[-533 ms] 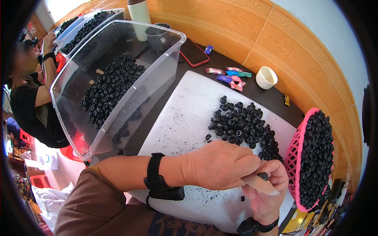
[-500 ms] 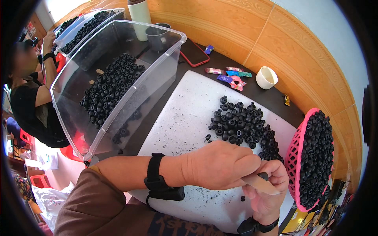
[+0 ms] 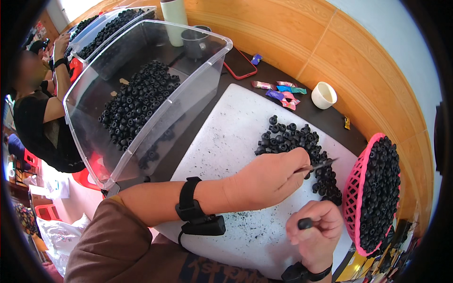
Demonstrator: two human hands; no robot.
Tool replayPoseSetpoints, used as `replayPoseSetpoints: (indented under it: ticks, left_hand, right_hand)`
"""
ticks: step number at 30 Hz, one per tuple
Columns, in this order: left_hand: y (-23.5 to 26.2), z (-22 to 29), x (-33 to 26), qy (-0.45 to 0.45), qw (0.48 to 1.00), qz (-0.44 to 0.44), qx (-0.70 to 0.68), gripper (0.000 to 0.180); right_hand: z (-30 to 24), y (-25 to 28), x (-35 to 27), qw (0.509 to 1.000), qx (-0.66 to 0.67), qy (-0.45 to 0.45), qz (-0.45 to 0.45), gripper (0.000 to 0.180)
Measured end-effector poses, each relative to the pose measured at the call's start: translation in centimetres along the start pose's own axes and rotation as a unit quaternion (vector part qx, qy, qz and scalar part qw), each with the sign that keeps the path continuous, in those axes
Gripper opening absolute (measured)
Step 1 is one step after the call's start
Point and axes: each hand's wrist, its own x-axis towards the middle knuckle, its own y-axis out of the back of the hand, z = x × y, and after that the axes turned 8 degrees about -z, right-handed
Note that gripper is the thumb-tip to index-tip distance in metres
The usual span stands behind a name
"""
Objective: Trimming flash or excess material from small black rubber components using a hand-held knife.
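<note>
My left hand (image 3: 266, 178) is closed around a small knife, its thin blade (image 3: 324, 164) pointing right over the pile of small black rubber-looking parts (image 3: 289, 139). Most of the knife's handle is hidden in my fist. Lower down, my right hand (image 3: 321, 231) pinches a single black part (image 3: 305, 223) between thumb and fingers, apart from the blade. Both hands are above a white foam board (image 3: 212, 141) strewn with tiny black scraps. At the board's right edge, a pink lattice basket (image 3: 355, 181) is heaped with similar black parts.
A large clear plastic bin (image 3: 170, 106) with black parts is at left. Beyond the board lie a red-edged phone (image 3: 240, 66), wrapped sweets (image 3: 283, 94) and a white cup (image 3: 324, 95). Another person (image 3: 42, 127) sits at far left, near more filled bins (image 3: 113, 30).
My left hand has moved up and away from my right, taking the knife off the part. My right hand has dropped slightly, still holding a black part. The view has shifted a little.
</note>
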Motion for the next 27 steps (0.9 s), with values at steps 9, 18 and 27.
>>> replayPoseSetpoints:
  ticks: [9,18,27]
  left_hand:
    - [0.4,0.0,-0.6,-0.098,0.974,-0.106,-0.177,0.014]
    - [0.4,0.6,-0.7,-0.099,0.942,-0.195,-0.254,0.014]
    - [0.2,0.7,-0.7,-0.092,0.943,-0.193,-0.255,0.012]
  right_hand:
    - [0.2,0.6,0.9,0.998,0.003,0.030,0.057,0.022]
    - [-0.1,0.4,0.9,0.997,0.021,0.033,0.069,0.025]
    - [-0.4,0.3,0.6,0.997,0.007,0.021,0.067,0.025]
